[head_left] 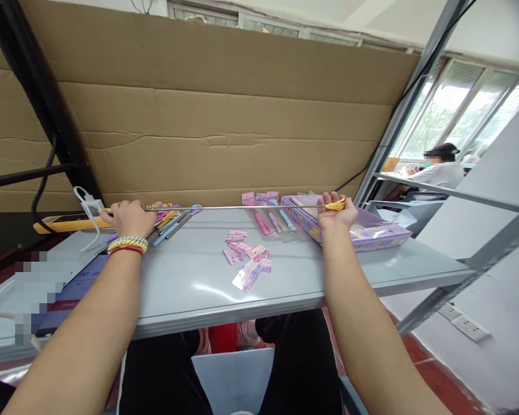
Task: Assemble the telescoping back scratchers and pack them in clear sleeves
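Note:
A long thin metal rod (pixel 242 207) spans level above the table between my two hands. My left hand (pixel 132 218) is closed around its left part, palm down, and a bit of yellow shows past the knuckles. My right hand (pixel 336 213), palm up, has its fingers curled at the right end, where a yellow claw-like end piece (pixel 335 204) lies between fingers and thumb. Beyond my left hand lies a bunch of colourful pens or rods (pixel 173 225). Several small pink and purple printed cards (pixel 246 253) are scattered mid-table.
Pink, purple and blue pen-like items in clear packaging (pixel 272 219) lie near an open purple printed box (pixel 380 236). A phone (pixel 73 294) and white cable are at left. Cardboard (pixel 225 115) walls the back, metal posts (pixel 415 98) the sides. Another person (pixel 443 167) sits far right.

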{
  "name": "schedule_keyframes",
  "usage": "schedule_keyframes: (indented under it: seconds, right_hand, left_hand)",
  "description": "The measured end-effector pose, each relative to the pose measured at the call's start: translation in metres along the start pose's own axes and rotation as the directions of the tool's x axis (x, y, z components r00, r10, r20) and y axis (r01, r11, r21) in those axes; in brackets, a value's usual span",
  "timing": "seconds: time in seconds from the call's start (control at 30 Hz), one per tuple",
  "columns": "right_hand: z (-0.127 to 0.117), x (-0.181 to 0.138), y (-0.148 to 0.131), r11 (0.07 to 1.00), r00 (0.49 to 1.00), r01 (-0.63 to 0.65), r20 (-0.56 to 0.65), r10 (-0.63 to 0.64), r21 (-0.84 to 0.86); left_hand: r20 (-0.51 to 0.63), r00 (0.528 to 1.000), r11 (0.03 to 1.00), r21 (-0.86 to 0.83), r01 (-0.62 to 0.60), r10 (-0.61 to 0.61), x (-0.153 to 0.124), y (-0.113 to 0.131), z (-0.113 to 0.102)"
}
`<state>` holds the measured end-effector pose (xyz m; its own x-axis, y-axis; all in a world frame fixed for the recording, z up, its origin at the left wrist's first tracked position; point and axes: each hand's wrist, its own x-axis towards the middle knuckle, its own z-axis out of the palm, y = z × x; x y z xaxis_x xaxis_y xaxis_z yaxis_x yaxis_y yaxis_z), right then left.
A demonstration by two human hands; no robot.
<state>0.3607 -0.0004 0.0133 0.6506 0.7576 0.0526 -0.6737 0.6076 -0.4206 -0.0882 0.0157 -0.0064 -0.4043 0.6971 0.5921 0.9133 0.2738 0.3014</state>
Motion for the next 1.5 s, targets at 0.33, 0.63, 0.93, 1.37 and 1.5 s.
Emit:
schedule_keyframes:
  seconds: [0.33,0.63,0.93,1.37,1.5]
  right_hand:
    - [0.02,-0.039,0.034,0.975,0.887,-0.108,0.425,0.183,-0.193]
    - [0.024,-0.109,0.117,0.895,0.618,-0.089,0.68,0.394,-0.437]
    - [0.025,-0.091,0.087,0.808,0.675,-0.186,0.525,0.518,-0.558]
    - [0.104,-0.056,0.017,0.766,0.862,-0.126,0.312,0.399,-0.63]
    - [0.131,-0.051,-0.013,0.775,0.885,-0.038,0.338,0.319,-0.631]
  left_hand:
    - [0.06,0.974,0.974,0.046,-0.222,0.22,-0.017,0.047,-0.012]
    - [0.145,0.876,0.887,-0.057,-0.457,0.461,-0.092,0.131,-0.036]
    - [0.238,0.588,0.565,-0.679,-0.469,0.773,-0.09,0.121,-0.042]
    - [0.219,0.623,0.58,-0.67,-0.463,0.751,-0.071,0.098,-0.017]
    - [0.194,0.698,0.679,-0.509,-0.53,0.69,-0.065,0.096,-0.009]
